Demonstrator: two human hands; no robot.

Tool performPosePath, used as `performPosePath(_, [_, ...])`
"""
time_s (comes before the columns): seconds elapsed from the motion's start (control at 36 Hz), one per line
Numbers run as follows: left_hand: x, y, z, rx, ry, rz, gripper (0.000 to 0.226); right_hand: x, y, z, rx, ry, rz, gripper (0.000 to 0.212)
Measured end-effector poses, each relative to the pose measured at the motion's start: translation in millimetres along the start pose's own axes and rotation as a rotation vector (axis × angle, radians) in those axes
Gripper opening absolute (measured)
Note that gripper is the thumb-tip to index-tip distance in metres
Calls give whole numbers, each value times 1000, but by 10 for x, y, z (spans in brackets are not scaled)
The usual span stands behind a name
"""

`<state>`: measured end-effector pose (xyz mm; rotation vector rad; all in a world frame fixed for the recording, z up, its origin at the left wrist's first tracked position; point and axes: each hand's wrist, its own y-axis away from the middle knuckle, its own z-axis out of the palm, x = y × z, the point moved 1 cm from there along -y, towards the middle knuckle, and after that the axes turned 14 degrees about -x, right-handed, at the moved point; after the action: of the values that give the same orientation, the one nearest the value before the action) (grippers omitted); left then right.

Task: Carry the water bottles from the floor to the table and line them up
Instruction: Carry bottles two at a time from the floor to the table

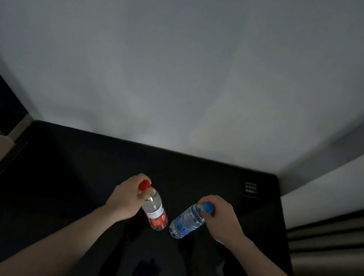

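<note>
Gripping a red-capped bottle (156,212) by the neck in the left hand (125,196), fingers curled tight just under the cap. Pinching a blue-capped bottle (187,221) at its neck in the right hand (223,219), fingers likewise closed. Tilting both bottles inward, bases nearly meeting between the hands. Hovering over the black table (75,181); cannot tell whether touching it.

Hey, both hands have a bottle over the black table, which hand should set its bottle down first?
Probably the left hand. Its red-capped bottle hangs closer to upright, gripped at the neck. The right hand holds the blue-capped bottle tilted more steeply, so it needs more straightening over the table.
</note>
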<state>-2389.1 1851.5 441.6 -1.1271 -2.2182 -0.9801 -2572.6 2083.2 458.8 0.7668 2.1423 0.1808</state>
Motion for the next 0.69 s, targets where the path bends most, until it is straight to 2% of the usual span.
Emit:
performPosePath(0.31, [1070,-472,567,-64,-205,58,22,845,-61,-1081,26,69,5,27])
performPosePath(0.47, [1377,-715,622,-57,-268,34,38,1065,-121,-1383,16,37,47,30])
performPosePath(0.56, [1477,-811,666,-50,-214,3,40,1145,-119,-1475,44,23,66,26])
performPosePath(0.69, [1555,-935,713,3,24,-89,32,1200,-97,-1504,42,-19,91,21])
